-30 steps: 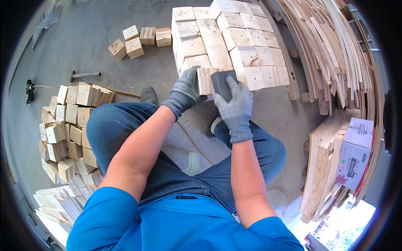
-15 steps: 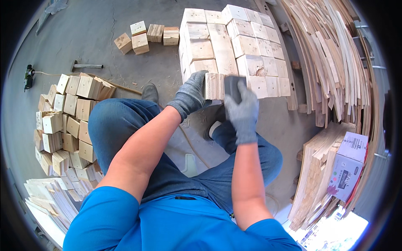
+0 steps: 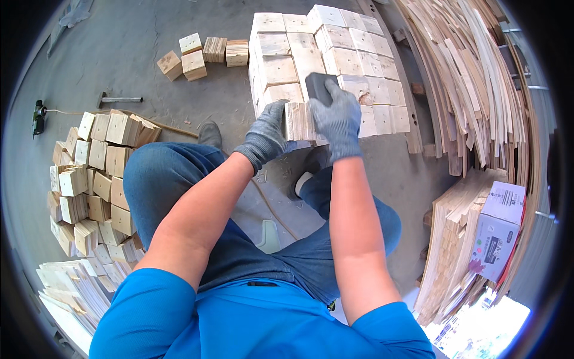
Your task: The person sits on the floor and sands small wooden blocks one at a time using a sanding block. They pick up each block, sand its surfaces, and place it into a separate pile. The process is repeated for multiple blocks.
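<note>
My left hand (image 3: 265, 136), in a grey knit glove, is closed on the left side of a layered wooden block (image 3: 298, 121) at the near edge of a big stack of wooden blocks (image 3: 278, 70). In my gloved right hand (image 3: 339, 119) is a dark grey rectangular block (image 3: 319, 87), whose kind I cannot make out. It is tilted over the far right part of the layered block, and whether the two touch is hard to see. The right fingertips are partly hidden behind the dark block and the glove.
Several loose blocks (image 3: 194, 64) lie beyond the stack's left side. A hammer (image 3: 121, 99) and a hose (image 3: 173, 124) are on the floor. Piled blocks (image 3: 101, 179) stand by my left knee. To the right are long wood strips (image 3: 466, 90) and a carton (image 3: 497, 230).
My right hand has moved away from me and slightly left with the dark block, from the layered block's right side to its far end. The left hand keeps its hold.
</note>
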A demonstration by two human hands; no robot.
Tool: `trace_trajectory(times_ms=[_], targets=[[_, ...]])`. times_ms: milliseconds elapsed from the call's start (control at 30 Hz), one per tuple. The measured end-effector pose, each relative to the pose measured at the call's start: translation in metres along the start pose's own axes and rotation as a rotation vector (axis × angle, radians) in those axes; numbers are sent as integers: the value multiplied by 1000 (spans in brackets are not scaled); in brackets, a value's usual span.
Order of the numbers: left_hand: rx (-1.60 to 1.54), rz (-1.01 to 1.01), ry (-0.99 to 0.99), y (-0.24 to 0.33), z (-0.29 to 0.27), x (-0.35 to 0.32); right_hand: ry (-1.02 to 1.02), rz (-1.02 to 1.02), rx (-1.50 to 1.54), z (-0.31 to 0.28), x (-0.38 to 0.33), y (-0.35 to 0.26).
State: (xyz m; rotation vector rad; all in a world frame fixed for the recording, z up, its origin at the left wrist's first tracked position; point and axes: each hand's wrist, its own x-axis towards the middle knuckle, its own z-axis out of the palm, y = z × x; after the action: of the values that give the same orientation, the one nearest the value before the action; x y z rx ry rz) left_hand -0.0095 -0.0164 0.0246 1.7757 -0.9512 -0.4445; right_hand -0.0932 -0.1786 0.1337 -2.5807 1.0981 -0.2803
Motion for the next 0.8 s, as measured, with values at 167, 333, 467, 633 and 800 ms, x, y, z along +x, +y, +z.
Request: trace_trajectory(times_ms=[167, 333, 467, 633, 800], targets=[[2, -26, 15, 1, -1, -2, -1, -14, -4, 0, -2, -8], [145, -96, -28, 5, -9, -5, 71, -113, -13, -1, -111, -11], [108, -19, 19, -5, -3, -5, 104, -187, -25, 4, -152, -4], [150, -6, -8, -7, -2, -4, 43, -142, -38, 2, -108, -19], [-52, -36, -11, -7, 3, -2, 55, -111, -132, 7, -17, -40]])
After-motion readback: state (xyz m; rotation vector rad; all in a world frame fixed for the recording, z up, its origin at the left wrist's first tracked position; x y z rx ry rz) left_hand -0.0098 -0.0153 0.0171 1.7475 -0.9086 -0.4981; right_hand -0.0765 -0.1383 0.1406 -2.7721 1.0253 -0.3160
